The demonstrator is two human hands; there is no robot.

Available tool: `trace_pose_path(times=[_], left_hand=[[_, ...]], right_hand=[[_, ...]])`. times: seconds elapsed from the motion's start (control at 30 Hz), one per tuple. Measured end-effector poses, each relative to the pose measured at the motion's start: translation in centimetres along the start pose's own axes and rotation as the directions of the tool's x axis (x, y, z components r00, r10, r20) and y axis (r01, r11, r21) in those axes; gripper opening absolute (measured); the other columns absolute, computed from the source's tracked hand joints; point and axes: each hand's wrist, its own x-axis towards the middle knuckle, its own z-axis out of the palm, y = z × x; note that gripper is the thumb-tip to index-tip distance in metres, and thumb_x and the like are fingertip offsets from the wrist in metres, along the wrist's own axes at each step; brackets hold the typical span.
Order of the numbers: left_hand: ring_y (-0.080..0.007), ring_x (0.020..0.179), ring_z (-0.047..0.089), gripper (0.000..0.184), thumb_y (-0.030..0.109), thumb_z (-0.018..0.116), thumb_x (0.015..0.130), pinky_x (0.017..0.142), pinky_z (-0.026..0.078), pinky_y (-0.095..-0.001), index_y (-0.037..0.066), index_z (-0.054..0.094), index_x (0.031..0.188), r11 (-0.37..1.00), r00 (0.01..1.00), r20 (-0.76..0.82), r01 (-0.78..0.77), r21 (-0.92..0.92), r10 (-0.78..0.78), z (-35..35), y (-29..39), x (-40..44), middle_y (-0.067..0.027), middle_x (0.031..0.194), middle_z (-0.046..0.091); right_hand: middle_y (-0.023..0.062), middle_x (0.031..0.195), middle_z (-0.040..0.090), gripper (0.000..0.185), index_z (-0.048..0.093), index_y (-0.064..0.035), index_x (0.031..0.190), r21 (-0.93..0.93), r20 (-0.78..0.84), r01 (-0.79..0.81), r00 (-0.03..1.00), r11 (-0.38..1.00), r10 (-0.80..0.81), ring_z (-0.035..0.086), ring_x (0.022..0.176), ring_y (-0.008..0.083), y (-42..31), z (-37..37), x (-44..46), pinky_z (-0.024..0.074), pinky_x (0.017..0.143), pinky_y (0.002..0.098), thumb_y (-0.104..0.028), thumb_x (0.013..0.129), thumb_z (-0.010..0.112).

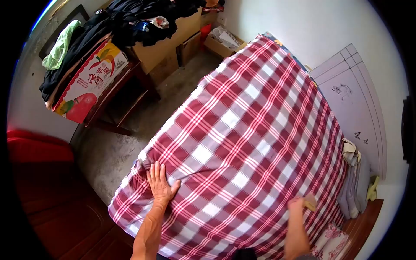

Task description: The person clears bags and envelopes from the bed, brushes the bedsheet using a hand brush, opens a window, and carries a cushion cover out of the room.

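Observation:
A red, white and grey checked bedsheet (242,117) covers the bed, with small creases near my left hand (161,184). That hand presses flat on the sheet by the bed's left edge, fingers stretched and thumb out to the side. Over the lower right of the sheet is my right hand (297,205), smeared by motion. Its fingers look closed around a small tan thing (310,203), perhaps a brush; the blur hides its exact kind. Whether this thing touches the sheet I cannot tell.
A grey headboard (346,95) stands along the right wall. Folded grey cloth (353,186) and a floral pillow (331,242) lie at the bed's right. Across a strip of concrete floor (106,160), a dark wooden table (134,84) bears an apple carton (91,82) and dark clothes (125,21).

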Motion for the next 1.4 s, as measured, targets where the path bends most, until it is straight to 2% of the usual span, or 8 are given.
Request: trace_pose_path(times=[0.3, 0.47, 0.63, 0.8, 1.17, 1.27, 1.33, 1.4], left_hand=[[-0.0394, 0.148, 0.025, 0.088, 0.051, 0.065, 0.082, 0.120, 0.015, -0.0575, 0.005, 0.033, 0.150, 0.998, 0.998, -0.040, -0.055, 0.015, 0.056, 1.0, 0.6, 0.0, -0.0190, 0.158, 0.031], [-0.0385, 0.147, 0.026, 0.088, 0.051, 0.067, 0.082, 0.120, 0.015, -0.0562, 0.006, 0.034, 0.150, 0.998, 0.997, -0.056, -0.057, 0.016, 0.057, 1.1, 0.0, -0.2, -0.0184, 0.158, 0.032], [-0.0360, 0.148, 0.027, 0.084, 0.049, 0.067, 0.084, 0.121, 0.015, -0.0548, 0.006, 0.037, 0.149, 0.998, 0.995, -0.073, -0.063, 0.002, 0.063, 0.5, 0.4, -0.9, -0.0166, 0.158, 0.033], [-0.0360, 0.146, 0.029, 0.084, 0.051, 0.067, 0.085, 0.122, 0.015, -0.0522, 0.000, 0.039, 0.146, 0.995, 0.995, 0.031, -0.096, -0.007, 0.096, -1.3, -1.5, -2.8, -0.0184, 0.155, 0.037], [-0.0360, 0.149, 0.022, 0.096, 0.051, 0.074, 0.080, 0.118, 0.011, -0.0614, 0.011, 0.029, 0.156, 0.954, 0.937, 0.182, 0.291, 0.065, -0.298, -12.8, -18.2, -18.6, -0.0162, 0.160, 0.028], [-0.0365, 0.148, 0.023, 0.099, 0.054, 0.073, 0.079, 0.117, 0.011, -0.0655, 0.012, 0.027, 0.156, 0.950, 0.936, 0.168, 0.311, 0.018, -0.309, -12.4, -19.7, -19.2, -0.0164, 0.160, 0.028], [-0.0369, 0.147, 0.026, 0.099, 0.057, 0.072, 0.080, 0.117, 0.012, -0.0649, 0.012, 0.028, 0.156, 0.956, 0.939, 0.218, 0.286, -0.062, -0.267, -13.8, -21.2, -19.6, -0.0169, 0.159, 0.030], [-0.0364, 0.145, 0.029, 0.100, 0.060, 0.073, 0.079, 0.118, 0.013, -0.0638, 0.011, 0.030, 0.155, 0.949, 0.940, 0.243, 0.280, -0.143, -0.240, -15.2, -23.9, -20.2, -0.0172, 0.157, 0.034]], right_hand=[[0.0062, 0.082, 0.062, 0.029, 0.058, 0.0027, 0.110, 0.061, 0.888, 0.736, 0.268, 0.674, -0.373, 0.057, 0.063, 0.0112, 6.6, 20.4, -26.8, 0.0490, 0.052, 0.0257, -0.025, 0.103, 0.054], [-0.0026, 0.065, 0.049, 0.044, 0.054, -0.0043, 0.105, 0.151, 0.067, 0.326, 0.939, 0.933, -0.338, 0.045, 0.046, 0.0052, 1.8, -3.3, -7.3, 0.0371, 0.037, 0.0170, -0.047, 0.102, 0.045], [0.0021, 0.071, 0.058, 0.041, 0.058, -0.0056, 0.109, 0.080, 0.233, -0.008, 0.972, 0.997, -0.011, 0.057, 0.060, 0.0143, 14.9, 1.4, -19.3, 0.0522, 0.054, 0.0368, -0.043, 0.103, 0.041], [-0.0015, 0.067, 0.053, 0.031, 0.060, -0.0034, 0.094, 0.024, 0.993, 0.850, 0.038, 0.527, -0.108, 0.048, 0.056, 0.0097, 20.0, 14.2, -36.7, 0.0399, 0.048, 0.0279, -0.032, 0.103, 0.055], [-0.0001, 0.065, 0.053, 0.025, 0.061, -0.0065, 0.096, 0.006, 0.115, 0.179, 0.977, 0.984, -0.179, 0.054, 0.052, 0.0151, 23.7, -4.2, -20.5, 0.0519, 0.050, 0.0274, -0.029, 0.102, 0.053], [0.0009, 0.064, 0.059, 0.026, 0.062, -0.0071, 0.091, -0.051, 0.898, 0.549, 0.391, 0.835, -0.202, 0.056, 0.053, 0.0138, 37.4, 7.2, -38.0, 0.0461, 0.046, 0.0322, -0.029, 0.101, 0.055], [0.0050, 0.078, 0.063, 0.026, 0.065, -0.0044, 0.103, 0.019, 1.000, 0.993, -0.016, 0.113, -0.026, 0.058, 0.066, 0.0161, 37.7, 10.3, -45.8, 0.0489, 0.058, 0.0346, -0.029, 0.098, 0.062], [0.0047, 0.079, 0.063, 0.022, 0.065, -0.0057, 0.100, 0.050, 0.988, 0.966, -0.012, 0.252, -0.151, 0.058, 0.069, 0.0165, 36.3, 8.2, -48.3, 0.0505, 0.061, 0.0358, -0.028, 0.097, 0.062]])
